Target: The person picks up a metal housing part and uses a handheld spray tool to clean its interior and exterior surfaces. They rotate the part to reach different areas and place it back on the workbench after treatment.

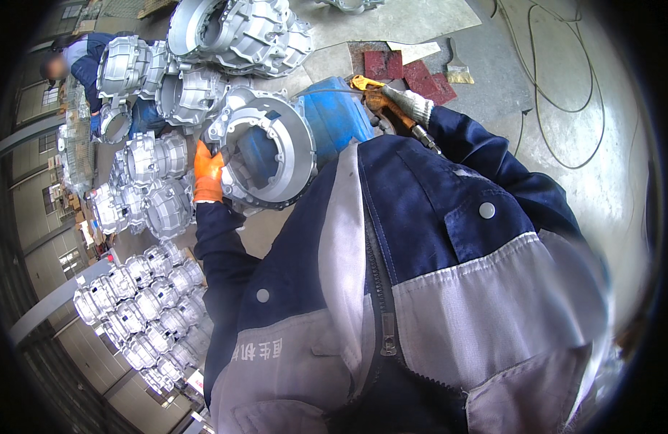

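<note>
My left grip [207, 172], orange-gloved, clamps the rim of the round aluminium housing [270, 153] resting against the blue stand [339, 114]. Right grip [413, 105], white-gloved, seems closed around a yellow-tipped air tool [383, 103].

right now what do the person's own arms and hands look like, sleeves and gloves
Both arms wear dark navy work-jacket sleeves; the jacket body has pale grey panels and a front zip. The left hand wears a bright orange glove. The right hand wears a whitish knitted glove with a ribbed cuff, looking grubby at the fingers.
</note>
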`<state>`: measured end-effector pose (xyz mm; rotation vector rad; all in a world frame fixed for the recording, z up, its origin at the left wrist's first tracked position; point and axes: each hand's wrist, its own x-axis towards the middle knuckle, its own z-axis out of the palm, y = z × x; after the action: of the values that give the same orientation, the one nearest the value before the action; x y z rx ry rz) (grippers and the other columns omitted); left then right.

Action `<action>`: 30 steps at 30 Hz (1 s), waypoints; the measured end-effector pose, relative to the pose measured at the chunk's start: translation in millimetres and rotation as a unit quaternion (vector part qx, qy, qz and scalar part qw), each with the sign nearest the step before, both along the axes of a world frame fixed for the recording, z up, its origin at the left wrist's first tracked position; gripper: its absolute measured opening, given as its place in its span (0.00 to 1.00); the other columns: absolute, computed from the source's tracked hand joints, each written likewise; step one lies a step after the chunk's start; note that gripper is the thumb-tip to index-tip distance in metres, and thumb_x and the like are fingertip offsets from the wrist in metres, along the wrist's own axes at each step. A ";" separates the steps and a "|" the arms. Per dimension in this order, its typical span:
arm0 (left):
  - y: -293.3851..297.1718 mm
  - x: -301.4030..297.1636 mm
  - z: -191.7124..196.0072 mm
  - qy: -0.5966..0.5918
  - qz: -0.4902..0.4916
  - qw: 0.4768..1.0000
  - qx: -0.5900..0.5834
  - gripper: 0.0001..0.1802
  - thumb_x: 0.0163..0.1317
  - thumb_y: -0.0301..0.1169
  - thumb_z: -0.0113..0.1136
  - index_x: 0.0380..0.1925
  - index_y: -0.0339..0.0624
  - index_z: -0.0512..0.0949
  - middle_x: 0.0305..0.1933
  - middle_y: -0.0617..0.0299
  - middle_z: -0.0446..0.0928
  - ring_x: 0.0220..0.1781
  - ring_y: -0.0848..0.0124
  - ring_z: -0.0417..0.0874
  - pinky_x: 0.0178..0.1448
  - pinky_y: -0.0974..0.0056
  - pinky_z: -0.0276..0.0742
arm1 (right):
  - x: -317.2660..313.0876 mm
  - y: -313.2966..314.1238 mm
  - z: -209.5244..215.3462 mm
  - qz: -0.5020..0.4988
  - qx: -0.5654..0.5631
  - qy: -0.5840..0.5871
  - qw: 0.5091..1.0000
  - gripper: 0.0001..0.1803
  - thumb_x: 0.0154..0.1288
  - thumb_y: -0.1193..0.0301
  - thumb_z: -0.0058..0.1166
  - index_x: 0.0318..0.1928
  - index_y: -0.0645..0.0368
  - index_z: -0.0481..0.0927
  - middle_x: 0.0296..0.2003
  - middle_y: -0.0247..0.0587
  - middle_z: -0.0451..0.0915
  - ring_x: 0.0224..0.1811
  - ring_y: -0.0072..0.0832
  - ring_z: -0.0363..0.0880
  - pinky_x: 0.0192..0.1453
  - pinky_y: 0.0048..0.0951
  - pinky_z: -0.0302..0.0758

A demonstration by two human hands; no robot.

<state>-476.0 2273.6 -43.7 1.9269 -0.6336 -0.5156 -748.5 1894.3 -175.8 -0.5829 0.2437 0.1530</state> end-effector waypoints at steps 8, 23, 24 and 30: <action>7.7 8.0 -6.6 -0.023 -0.006 1.000 0.006 0.35 0.47 0.26 0.66 0.59 0.38 0.68 0.54 0.60 0.75 0.54 0.69 0.74 0.60 0.66 0.66 | 9.6 4.5 -5.7 -0.035 0.004 0.024 0.999 0.23 0.67 0.54 0.49 0.53 0.59 0.70 0.39 0.41 0.79 0.32 0.30 0.81 0.36 0.32 0.82; -6.7 -7.6 11.5 0.013 -0.018 1.000 0.003 0.34 0.48 0.22 0.63 0.59 0.37 0.67 0.55 0.61 0.74 0.55 0.70 0.73 0.60 0.67 0.65 | 14.4 0.5 -27.8 0.010 0.039 0.018 0.999 0.23 0.67 0.54 0.49 0.53 0.57 0.71 0.36 0.43 0.79 0.28 0.33 0.80 0.31 0.32 0.81; -6.0 -7.0 10.8 0.011 -0.018 1.000 0.008 0.34 0.49 0.23 0.63 0.59 0.37 0.67 0.55 0.61 0.74 0.55 0.70 0.73 0.60 0.67 0.65 | 16.3 1.9 -30.9 0.006 0.039 0.037 0.999 0.23 0.67 0.54 0.49 0.53 0.57 0.71 0.35 0.43 0.79 0.27 0.34 0.80 0.30 0.32 0.81; -1.6 -3.4 6.0 -0.017 -0.010 1.000 0.004 0.32 0.50 0.23 0.61 0.58 0.38 0.67 0.53 0.62 0.75 0.53 0.71 0.74 0.59 0.67 0.67 | 11.3 -3.6 -19.2 -0.012 0.003 -0.018 1.000 0.24 0.67 0.57 0.52 0.55 0.60 0.69 0.44 0.41 0.77 0.43 0.29 0.78 0.48 0.34 0.78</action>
<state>-479.4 2271.9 -37.7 1.9429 -0.6745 -0.4993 -737.2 1890.7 -194.9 -0.5765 0.2143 0.1198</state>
